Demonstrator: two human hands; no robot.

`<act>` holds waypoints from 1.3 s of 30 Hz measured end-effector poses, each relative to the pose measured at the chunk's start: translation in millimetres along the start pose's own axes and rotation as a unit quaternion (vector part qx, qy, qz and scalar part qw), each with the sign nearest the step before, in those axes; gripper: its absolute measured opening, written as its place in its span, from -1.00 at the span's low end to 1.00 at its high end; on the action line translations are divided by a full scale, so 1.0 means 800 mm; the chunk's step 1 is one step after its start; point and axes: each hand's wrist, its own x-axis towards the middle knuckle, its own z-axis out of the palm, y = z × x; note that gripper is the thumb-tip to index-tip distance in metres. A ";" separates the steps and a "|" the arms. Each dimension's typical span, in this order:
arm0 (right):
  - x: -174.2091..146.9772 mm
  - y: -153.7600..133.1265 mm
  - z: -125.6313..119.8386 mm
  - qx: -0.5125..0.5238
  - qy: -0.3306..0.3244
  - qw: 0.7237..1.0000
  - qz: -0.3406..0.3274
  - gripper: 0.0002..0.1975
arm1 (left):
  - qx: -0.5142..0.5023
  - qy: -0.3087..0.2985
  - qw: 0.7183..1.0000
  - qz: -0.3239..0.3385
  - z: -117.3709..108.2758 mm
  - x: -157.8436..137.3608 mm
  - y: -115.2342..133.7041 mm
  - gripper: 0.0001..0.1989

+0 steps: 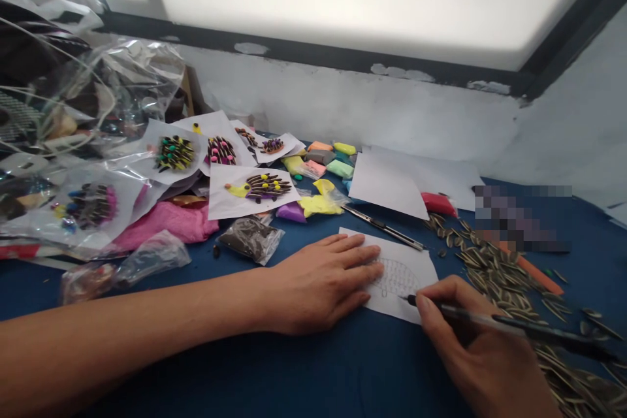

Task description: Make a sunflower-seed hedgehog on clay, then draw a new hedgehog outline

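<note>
A small white sheet of paper lies on the blue table, bearing a pen-drawn rounded outline filled with small marks. My left hand rests flat on the sheet's left side, fingers stretched out, covering part of the drawing. In my right hand is a dark pen, pinched between thumb and fingers. Its tip meets or hovers just over the lower edge of the drawing; contact cannot be made out. Beyond the sheet lies a slim utility knife, closed or open I cannot tell.
Striped sunflower seeds spread along the right. Further back are blank paper sheets and a red clay packet. Colourful clay packets, a hedgehog picture made with seeds, a brown clay bag and clear plastic bags crowd the left.
</note>
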 end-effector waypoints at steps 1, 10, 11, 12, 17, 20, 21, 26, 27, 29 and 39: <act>0.000 0.000 0.000 0.000 -0.001 1.000 0.002 -0.82 | 0.001 0.000 1.000 0.001 0.000 0.000 0.000 -0.57; 0.000 -0.001 -0.001 0.033 -0.020 0.999 0.023 -0.83 | 0.011 -0.007 1.000 0.001 0.000 -0.001 0.000 -0.56; 0.001 -0.002 -0.001 0.036 -0.019 0.999 0.027 -0.84 | 0.012 -0.007 1.000 0.001 0.000 -0.001 0.000 -0.56; 0.001 -0.003 -0.001 0.039 -0.019 0.998 0.034 -0.84 | 0.013 -0.007 1.000 0.000 0.000 -0.001 0.000 -0.56; 0.002 -0.009 0.000 0.059 -0.019 0.996 0.069 -0.79 | 0.019 -0.009 1.000 -0.001 0.001 -0.001 0.000 -0.56; 0.000 -0.013 0.001 0.060 -0.020 0.995 0.079 -0.78 | 0.018 -0.010 1.000 0.000 0.001 -0.001 0.000 -0.57; 0.000 -0.014 0.001 0.061 -0.017 0.994 0.085 -0.78 | 0.016 -0.009 1.000 0.000 0.001 -0.001 0.000 -0.57; -0.001 -0.015 0.001 0.062 -0.020 0.992 0.108 -0.76 | 0.000 0.000 1.000 0.001 0.000 -0.001 0.000 -0.58; -0.001 -0.014 0.000 0.063 -0.029 0.993 0.100 -0.76 | -0.001 0.000 1.000 0.001 0.000 -0.001 -0.001 -0.58; 0.000 -0.014 0.000 0.062 -0.038 0.993 0.097 -0.76 | 0.000 -0.001 1.000 0.001 0.000 -0.001 -0.001 -0.58; -0.001 -0.024 0.002 0.067 -0.004 0.988 0.135 -0.77 | 0.009 -0.008 1.000 -0.005 0.000 -0.001 0.000 -0.57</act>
